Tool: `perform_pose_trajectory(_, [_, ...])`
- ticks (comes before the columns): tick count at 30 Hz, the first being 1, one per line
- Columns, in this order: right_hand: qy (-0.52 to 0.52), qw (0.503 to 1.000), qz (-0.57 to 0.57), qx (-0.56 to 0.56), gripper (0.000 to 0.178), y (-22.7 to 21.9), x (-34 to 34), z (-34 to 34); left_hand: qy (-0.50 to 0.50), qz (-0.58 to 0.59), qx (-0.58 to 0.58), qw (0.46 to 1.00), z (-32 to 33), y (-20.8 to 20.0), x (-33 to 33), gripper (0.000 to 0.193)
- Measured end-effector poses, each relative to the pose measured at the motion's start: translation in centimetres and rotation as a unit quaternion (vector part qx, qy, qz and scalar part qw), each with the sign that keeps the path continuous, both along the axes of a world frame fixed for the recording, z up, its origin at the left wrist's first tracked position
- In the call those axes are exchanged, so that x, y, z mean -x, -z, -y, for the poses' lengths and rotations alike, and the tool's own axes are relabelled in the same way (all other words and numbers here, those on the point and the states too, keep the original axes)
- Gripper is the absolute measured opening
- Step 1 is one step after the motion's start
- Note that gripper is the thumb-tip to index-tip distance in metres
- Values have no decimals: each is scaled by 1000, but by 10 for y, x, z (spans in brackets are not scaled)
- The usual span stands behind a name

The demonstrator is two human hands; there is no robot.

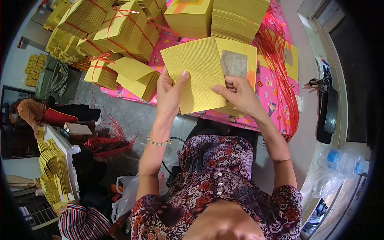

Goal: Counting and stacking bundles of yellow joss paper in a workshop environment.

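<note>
Held thin yellow ribbed paper sheets (200,76) over near edge of pink patterned table (276,96), left hand (170,94) and right hand (238,94) pinching them; best squared gently, edges aligned.

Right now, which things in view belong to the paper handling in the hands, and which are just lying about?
In hand:
- left hand and right hand hold the yellow paper sheets
- loose yellow stack
- tied yellow bundles
- red plastic strings
- pink table cover

Lying about:
- water bottle
- black device by the window
- white plastic bag
</note>
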State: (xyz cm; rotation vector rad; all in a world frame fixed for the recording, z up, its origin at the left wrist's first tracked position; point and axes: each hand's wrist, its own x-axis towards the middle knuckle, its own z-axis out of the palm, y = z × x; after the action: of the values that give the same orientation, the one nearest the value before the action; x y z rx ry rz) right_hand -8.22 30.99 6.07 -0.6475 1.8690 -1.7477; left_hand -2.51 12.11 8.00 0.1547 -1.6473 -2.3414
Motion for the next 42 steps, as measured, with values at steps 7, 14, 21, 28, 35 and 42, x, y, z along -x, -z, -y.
perform_pose_trajectory(7, [-11,1000,1,-26,27,-5,7,16,-94,-44,12,995,13,3,4,31])
perform_pose_trajectory(14, [-92,989,-66,-96,24,-26,36,63,-160,-38,63,984,56,-13,5,30])
perform_pose_trajectory(21, [-173,982,-73,36,34,-17,71,153,-251,-3,4,968,139,4,-3,33])
perform_pose_trajectory(28, [-190,853,-465,-143,38,42,86,210,-216,56,-131,966,183,22,-18,40])
perform_pose_trajectory(35, [-186,869,-365,-276,52,51,60,224,-221,76,-117,965,218,72,-11,40])
perform_pose_trajectory(42, [-276,772,-502,-275,23,65,66,225,-250,123,-153,948,228,116,5,37])
